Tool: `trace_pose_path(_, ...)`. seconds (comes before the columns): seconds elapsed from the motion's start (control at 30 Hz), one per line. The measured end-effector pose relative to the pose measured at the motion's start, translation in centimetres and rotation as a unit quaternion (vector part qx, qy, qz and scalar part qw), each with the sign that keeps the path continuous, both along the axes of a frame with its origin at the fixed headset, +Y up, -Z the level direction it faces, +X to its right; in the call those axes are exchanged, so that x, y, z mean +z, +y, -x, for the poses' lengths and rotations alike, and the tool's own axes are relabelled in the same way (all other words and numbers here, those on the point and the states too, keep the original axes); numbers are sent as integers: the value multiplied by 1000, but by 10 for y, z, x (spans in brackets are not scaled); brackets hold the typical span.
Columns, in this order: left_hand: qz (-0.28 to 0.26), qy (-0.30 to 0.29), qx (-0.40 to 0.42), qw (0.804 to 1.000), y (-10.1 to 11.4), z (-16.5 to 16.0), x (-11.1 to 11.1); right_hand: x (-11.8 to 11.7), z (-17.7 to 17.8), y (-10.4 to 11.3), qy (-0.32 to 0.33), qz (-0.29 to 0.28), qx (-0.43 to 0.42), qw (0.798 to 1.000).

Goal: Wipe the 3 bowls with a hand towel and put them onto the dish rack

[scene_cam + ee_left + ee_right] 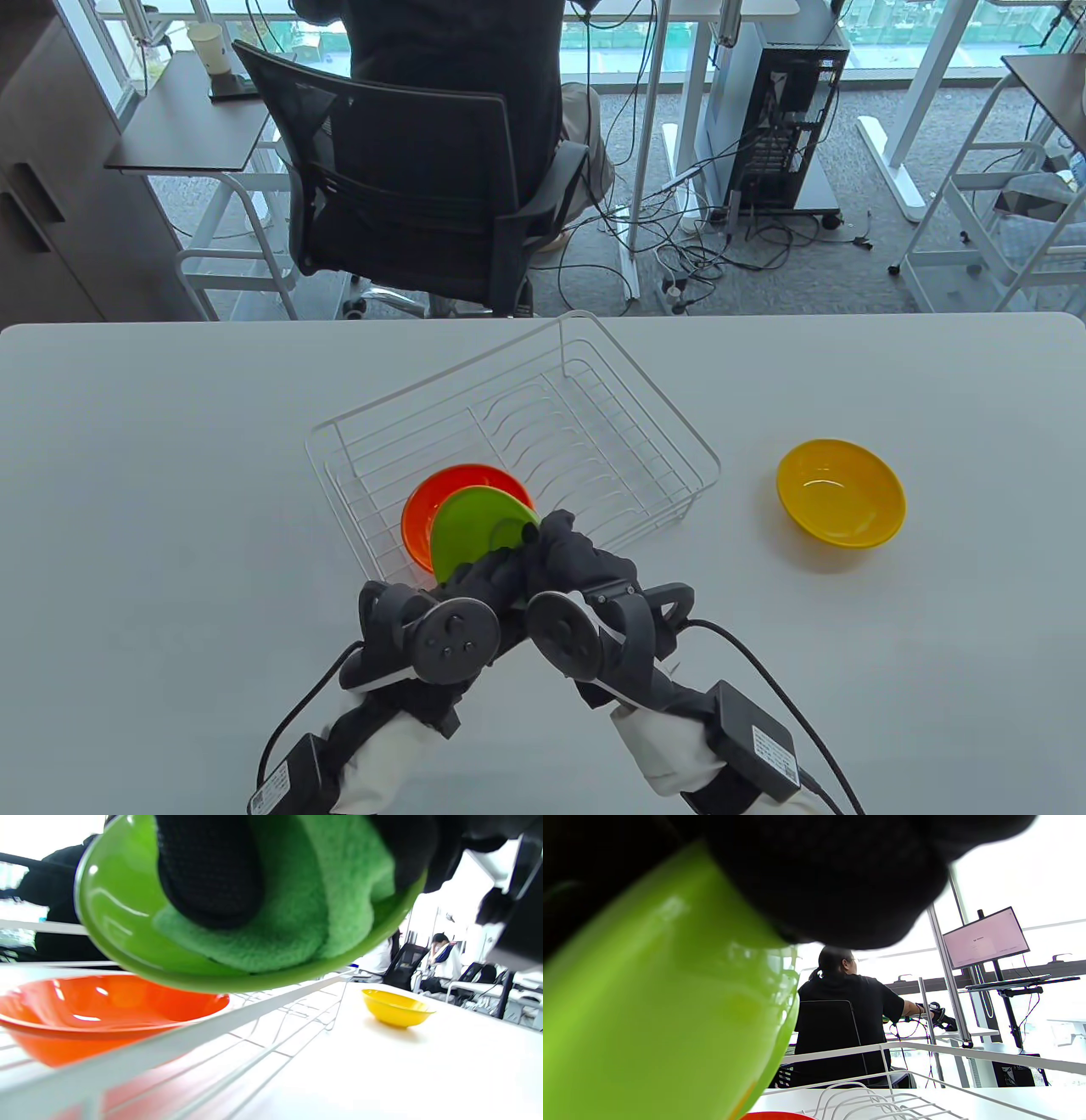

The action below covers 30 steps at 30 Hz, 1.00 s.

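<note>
A green bowl [475,526] hangs tilted over the near edge of the white wire dish rack [594,407], its underside turned up in the table view. My left hand [479,577] presses a green hand towel [297,899] into the bowl's inside with a finger [208,870]. My right hand [564,543] grips the bowl from the outside, its glove [840,878] dark above the bowl's wall [661,1005]. An orange bowl [424,509] lies in the rack just behind the green one. A yellow bowl [840,492] stands upright on the table to the right of the rack.
The rack's plate slots [543,424] fill its far half. Beyond the table's far edge a person sits in a black office chair [407,212], with a computer tower [780,110] and floor cables to the right.
</note>
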<state>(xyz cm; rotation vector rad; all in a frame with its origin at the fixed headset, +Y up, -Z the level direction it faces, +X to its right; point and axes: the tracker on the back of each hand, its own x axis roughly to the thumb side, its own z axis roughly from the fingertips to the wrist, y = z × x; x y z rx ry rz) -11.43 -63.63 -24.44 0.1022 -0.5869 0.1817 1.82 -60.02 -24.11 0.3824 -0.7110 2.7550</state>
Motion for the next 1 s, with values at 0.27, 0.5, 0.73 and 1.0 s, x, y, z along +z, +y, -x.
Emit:
trace_pose_path(0.27, -136, 80, -75, 985, 6, 8, 3, 5, 5, 2, 23, 19, -23, 999)
trace_pose_path(0.5, -132, 85, -62, 986, 8, 11, 2, 9, 6, 3, 23, -13, -14, 1000)
trace_pose_path(0.73, 29, 32, 48, 998, 9, 12, -3, 5, -1, 5, 4, -39, 0, 999)
trace_pose_path(1.0, 177, -32, 224, 958, 3, 28, -16, -2, -5, 2, -1, -20, -4, 1000)
